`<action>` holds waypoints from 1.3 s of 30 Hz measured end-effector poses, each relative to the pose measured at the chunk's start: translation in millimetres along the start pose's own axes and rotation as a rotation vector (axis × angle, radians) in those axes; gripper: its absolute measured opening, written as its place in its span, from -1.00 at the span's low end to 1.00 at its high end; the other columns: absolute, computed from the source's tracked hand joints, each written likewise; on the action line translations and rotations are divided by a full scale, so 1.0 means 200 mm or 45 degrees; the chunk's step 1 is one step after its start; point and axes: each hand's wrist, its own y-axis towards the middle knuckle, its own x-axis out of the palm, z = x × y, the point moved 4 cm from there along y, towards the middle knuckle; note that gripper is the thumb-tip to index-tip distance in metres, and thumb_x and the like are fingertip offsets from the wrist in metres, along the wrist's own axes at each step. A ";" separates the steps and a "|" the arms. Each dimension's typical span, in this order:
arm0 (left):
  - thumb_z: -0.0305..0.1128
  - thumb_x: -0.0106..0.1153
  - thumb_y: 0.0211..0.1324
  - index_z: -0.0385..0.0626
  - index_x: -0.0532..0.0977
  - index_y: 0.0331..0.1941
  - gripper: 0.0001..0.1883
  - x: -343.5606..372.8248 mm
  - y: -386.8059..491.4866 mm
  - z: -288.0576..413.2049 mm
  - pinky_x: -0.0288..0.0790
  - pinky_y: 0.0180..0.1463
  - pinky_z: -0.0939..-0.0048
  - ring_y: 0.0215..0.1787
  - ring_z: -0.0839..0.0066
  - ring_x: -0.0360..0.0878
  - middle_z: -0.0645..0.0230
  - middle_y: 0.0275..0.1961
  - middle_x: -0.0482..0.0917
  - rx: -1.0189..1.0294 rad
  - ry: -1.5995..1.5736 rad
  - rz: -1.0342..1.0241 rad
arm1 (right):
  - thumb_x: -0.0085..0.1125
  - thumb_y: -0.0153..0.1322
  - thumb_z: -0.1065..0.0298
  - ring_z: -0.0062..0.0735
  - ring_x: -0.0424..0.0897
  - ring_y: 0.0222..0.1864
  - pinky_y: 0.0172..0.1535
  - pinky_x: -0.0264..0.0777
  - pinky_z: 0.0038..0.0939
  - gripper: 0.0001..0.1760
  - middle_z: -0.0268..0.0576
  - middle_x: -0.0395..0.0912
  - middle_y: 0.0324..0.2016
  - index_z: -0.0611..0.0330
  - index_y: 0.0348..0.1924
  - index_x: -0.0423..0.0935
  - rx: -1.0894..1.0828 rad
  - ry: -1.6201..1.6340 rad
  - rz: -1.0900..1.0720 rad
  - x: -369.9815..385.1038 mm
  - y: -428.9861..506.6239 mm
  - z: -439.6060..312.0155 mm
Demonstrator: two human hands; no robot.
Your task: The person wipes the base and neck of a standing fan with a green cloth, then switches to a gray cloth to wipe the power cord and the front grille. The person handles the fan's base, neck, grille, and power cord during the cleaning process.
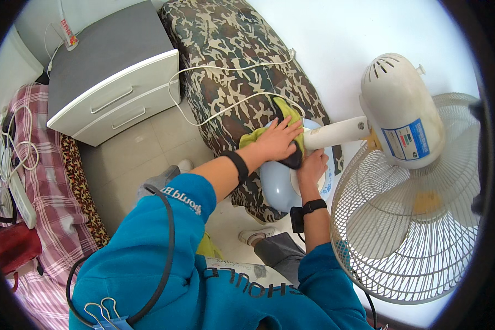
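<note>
A white and pale blue electric fan stands in front of me, its light blue base point(277, 187) against camouflage fabric. From the base a white post point(338, 131) leads to the motor housing point(400, 107) and the round wire grille point(408, 247) at right. My left hand point(278, 140) lies with fingers spread on a green and black cloth point(291, 113), pressing it against the lower post and base. Just below the post, my right hand point(313, 167) has its fingers curled at the post's foot, beside the cloth; the exact contact is partly hidden.
A white power cord point(231, 68) loops over the camouflage cover point(227, 37). At left are a grey-topped drawer cabinet point(115, 53) and a bed with a plaid sheet point(53, 198), bearing a power strip point(22, 202) and a red bag point(14, 247). A white wall point(334, 37) rises behind the fan.
</note>
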 end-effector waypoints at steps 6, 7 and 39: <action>-0.28 -0.33 0.29 0.09 0.22 0.31 -0.51 0.01 0.33 -0.09 -0.24 0.46 -0.06 0.50 0.27 -0.13 0.36 0.43 0.09 -0.145 -0.244 -0.218 | 0.19 0.32 0.15 -0.10 0.30 0.09 0.08 0.13 -0.10 -0.43 -0.03 0.44 -0.05 0.31 0.06 0.25 -0.015 0.006 0.010 -0.01 0.00 0.00; -0.27 -0.33 0.30 0.10 0.24 0.30 -0.52 0.02 0.33 -0.09 -0.24 0.46 -0.07 0.50 0.28 -0.12 0.37 0.43 0.10 -0.173 -0.297 -0.223 | 0.19 0.32 0.15 -0.10 0.30 0.09 0.08 0.12 -0.10 -0.42 -0.03 0.45 -0.06 0.30 0.06 0.25 -0.015 0.012 0.004 0.00 0.00 0.00; -0.43 0.09 0.04 -0.29 0.35 0.02 -0.58 -0.24 -0.07 -0.03 0.31 0.14 0.18 0.10 -0.04 0.38 -0.06 0.02 0.44 -0.107 -0.466 0.660 | 0.16 0.31 -0.13 -0.08 0.28 0.13 0.12 0.08 -0.07 -0.24 0.00 0.45 -0.01 0.30 0.13 0.24 -0.049 0.162 0.005 -0.02 -0.01 0.00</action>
